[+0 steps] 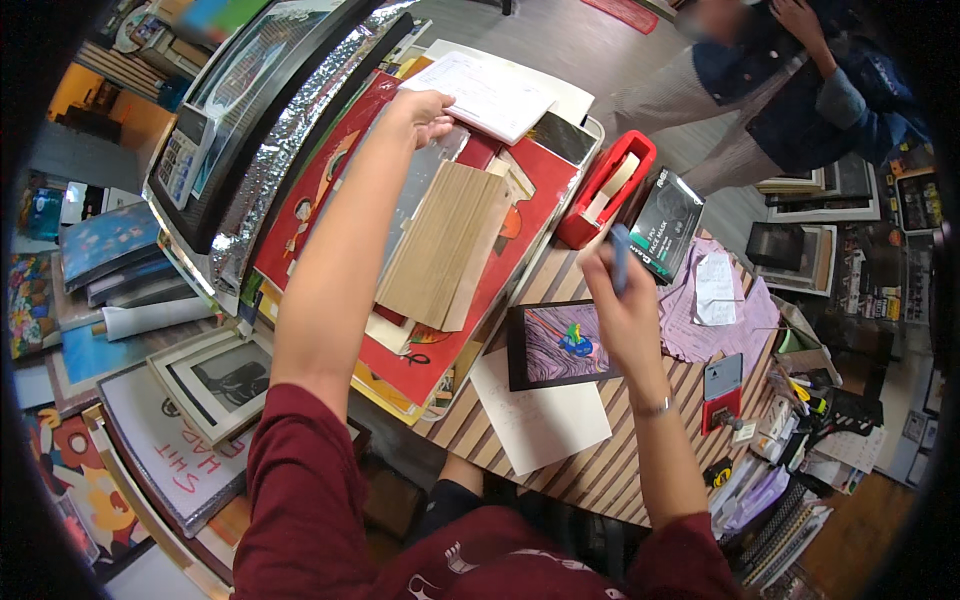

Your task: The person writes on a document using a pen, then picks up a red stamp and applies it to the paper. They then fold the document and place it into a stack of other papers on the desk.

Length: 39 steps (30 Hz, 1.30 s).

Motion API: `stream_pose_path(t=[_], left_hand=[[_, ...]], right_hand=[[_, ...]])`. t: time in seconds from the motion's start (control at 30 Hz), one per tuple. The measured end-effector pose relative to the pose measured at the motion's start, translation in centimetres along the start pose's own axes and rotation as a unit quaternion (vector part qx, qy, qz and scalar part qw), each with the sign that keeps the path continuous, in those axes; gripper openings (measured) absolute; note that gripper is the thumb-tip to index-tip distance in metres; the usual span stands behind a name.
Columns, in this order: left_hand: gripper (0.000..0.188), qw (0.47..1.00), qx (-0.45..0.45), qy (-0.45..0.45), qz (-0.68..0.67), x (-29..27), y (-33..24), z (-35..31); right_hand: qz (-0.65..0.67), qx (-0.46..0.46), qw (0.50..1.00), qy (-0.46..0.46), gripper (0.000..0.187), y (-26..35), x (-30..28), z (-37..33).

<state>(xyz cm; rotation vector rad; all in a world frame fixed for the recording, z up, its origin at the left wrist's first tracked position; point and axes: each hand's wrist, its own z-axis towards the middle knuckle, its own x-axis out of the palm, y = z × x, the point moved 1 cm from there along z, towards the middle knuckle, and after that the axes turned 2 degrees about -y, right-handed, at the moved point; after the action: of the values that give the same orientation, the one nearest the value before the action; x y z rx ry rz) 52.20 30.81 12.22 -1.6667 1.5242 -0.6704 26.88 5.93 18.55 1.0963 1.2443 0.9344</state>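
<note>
My left hand (pixel 428 117) reaches far forward, its fingers curled at the near-left edge of a white paper pad (pixel 485 95). The pad lies on a pile of red and yellow folders (pixel 425 365). Closed around a slim blue pen (pixel 620 258), my right hand (pixel 625 315) is raised above the striped table. The pen is slightly blurred and its tip is hidden. Just left of that hand lies a small black-framed picture (pixel 560 345) with a swirling purple pattern and a blue-green figure. Partly under the frame is a sheet of white paper (pixel 545 425) with faint handwriting.
Beige, ridged flat material (pixel 440 245) rests on the folders. Beyond my right hand stand a red tape dispenser (pixel 610 190) and a black box (pixel 668 225), with pink papers (pixel 700 310) beside them. A calculator (pixel 185 160) sits at left. Another person (pixel 770 90) stands at far right.
</note>
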Motion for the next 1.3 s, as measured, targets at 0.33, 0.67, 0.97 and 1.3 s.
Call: stream_pose_path(t=[0.33, 0.67, 0.97, 1.3], left_hand=[[0.033, 0.973, 0.216, -0.016, 0.082, -14.4, 7.0, -13.3], [0.018, 0.815, 0.504, -0.068, 0.278, -11.2, 8.3, -7.5], [0.022, 0.691, 0.627, -0.014, 0.36, -1.8, 5.6, -0.5], [0.017, 0.698, 0.621, -0.031, 0.356, -0.3, 5.7, 1.2]], right_hand=[[0.235, 0.214, 0.948, 0.002, 0.027, -6.5, 8.0, 16.5], [0.241, 0.184, 0.944, -0.133, 0.025, -7.3, 9.5, 16.3], [0.116, 0.153, 0.974, -0.124, 0.029, -7.5, 9.4, 15.9], [0.15, 0.146, 0.97, -0.124, 0.032, -7.5, 9.8, 16.3]])
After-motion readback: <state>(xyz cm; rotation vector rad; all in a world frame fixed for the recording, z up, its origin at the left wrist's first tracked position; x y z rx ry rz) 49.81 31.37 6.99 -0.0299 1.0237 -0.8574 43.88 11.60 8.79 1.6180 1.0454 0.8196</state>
